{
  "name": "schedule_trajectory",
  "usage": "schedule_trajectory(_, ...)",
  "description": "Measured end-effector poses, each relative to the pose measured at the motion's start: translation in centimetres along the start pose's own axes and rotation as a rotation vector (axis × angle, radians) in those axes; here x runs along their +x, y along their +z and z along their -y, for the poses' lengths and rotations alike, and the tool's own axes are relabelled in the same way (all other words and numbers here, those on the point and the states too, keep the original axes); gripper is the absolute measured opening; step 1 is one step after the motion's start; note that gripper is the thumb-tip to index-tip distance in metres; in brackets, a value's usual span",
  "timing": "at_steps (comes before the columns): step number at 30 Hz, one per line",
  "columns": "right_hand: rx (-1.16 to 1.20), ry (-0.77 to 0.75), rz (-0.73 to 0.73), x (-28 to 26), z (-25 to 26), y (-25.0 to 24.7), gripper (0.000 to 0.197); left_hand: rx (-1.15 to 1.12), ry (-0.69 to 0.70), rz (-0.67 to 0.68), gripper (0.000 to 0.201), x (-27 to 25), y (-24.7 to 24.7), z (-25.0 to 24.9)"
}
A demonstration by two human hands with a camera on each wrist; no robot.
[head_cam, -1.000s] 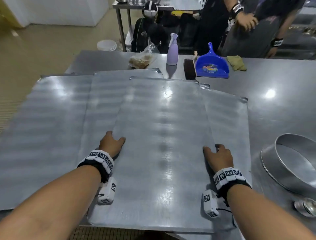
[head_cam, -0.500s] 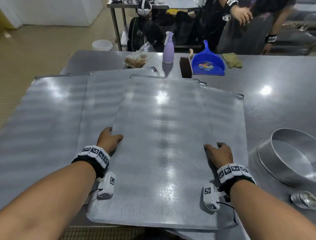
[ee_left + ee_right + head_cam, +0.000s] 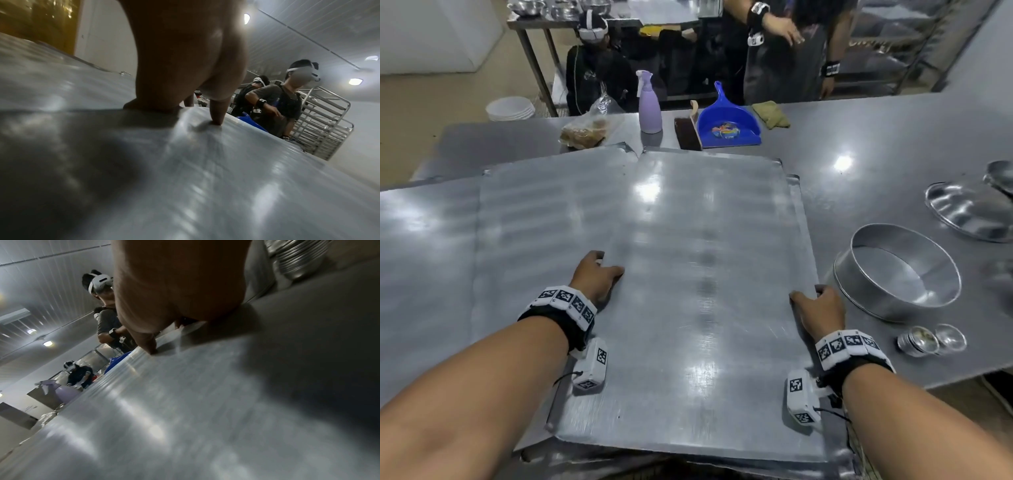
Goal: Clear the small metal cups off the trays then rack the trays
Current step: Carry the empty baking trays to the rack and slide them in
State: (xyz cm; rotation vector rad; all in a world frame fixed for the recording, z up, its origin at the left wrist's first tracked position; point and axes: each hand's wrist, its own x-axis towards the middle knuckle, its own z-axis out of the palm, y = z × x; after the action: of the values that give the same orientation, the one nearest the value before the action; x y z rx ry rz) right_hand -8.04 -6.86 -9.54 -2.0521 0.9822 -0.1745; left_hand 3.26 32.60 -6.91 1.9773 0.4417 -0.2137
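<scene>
A bare metal tray (image 3: 702,274) lies on top of other trays (image 3: 534,212) on the steel table, its near end over the table's front edge. My left hand (image 3: 595,274) grips its left long edge, thumb on top (image 3: 216,116) and fingers curled under. My right hand (image 3: 816,308) grips the right long edge the same way, thumb pressed on the tray (image 3: 150,347). Two small metal cups (image 3: 931,339) stand on the table right of my right wrist. A stack of ribbed cups (image 3: 298,259) shows in the right wrist view.
A round cake tin (image 3: 897,270) and shallow metal dishes (image 3: 972,209) sit at the right. Behind the trays are a purple spray bottle (image 3: 649,106), brush, blue dustpan (image 3: 726,120), a bag and a cloth. People stand beyond the table; a tray rack (image 3: 320,126) is behind them.
Both hands have pulled the top tray toward me and to the right, so its near end now hangs further over the table's front edge. The grips are unchanged.
</scene>
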Motion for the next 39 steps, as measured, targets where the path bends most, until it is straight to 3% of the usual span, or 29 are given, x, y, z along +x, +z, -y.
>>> schedule_trajectory(3,-0.024,0.005,-0.025,0.6,-2.7,-0.1,0.081,0.103,0.017,0.049,0.052,0.5,1.1,-0.2)
schedule_trajectory(9,-0.002,0.010,-0.017,-0.9,-4.1,-0.6,0.053,0.176,0.036,0.086,0.051,0.8,2.3,0.8)
schedule_trajectory(13,0.042,-0.025,-0.038,-0.8,-4.7,-0.2,0.049,0.121,0.009,0.085,0.050,1.0,2.4,1.2)
schedule_trajectory(19,0.063,-0.007,-0.010,-0.3,-4.7,-0.2,0.065,0.092,0.023,0.098,0.046,0.8,2.7,1.8)
schedule_trajectory(23,0.021,-0.039,0.056,0.3,-4.7,-0.7,0.041,0.211,0.032,0.087,0.058,0.8,2.4,2.4)
schedule_trajectory(25,0.028,-0.052,0.068,0.4,-4.8,-0.9,0.038,0.304,0.033,0.076,0.054,0.8,2.6,2.3)
schedule_trajectory(30,0.015,-0.075,0.087,0.7,-5.1,-0.9,0.042,0.498,0.041,0.096,0.072,0.9,2.6,2.2)
schedule_trajectory(34,0.006,-0.105,0.107,1.1,-5.5,-1.1,0.049,0.645,0.099,0.155,0.069,0.4,2.0,1.7)
schedule_trajectory(36,0.004,-0.112,0.111,0.8,-5.3,-1.5,0.050,0.635,0.137,0.203,0.072,-0.3,1.6,1.4)
schedule_trajectory(39,0.007,-0.134,0.149,0.5,-5.4,-2.3,0.050,0.601,0.137,0.235,0.059,-1.3,0.6,1.9)
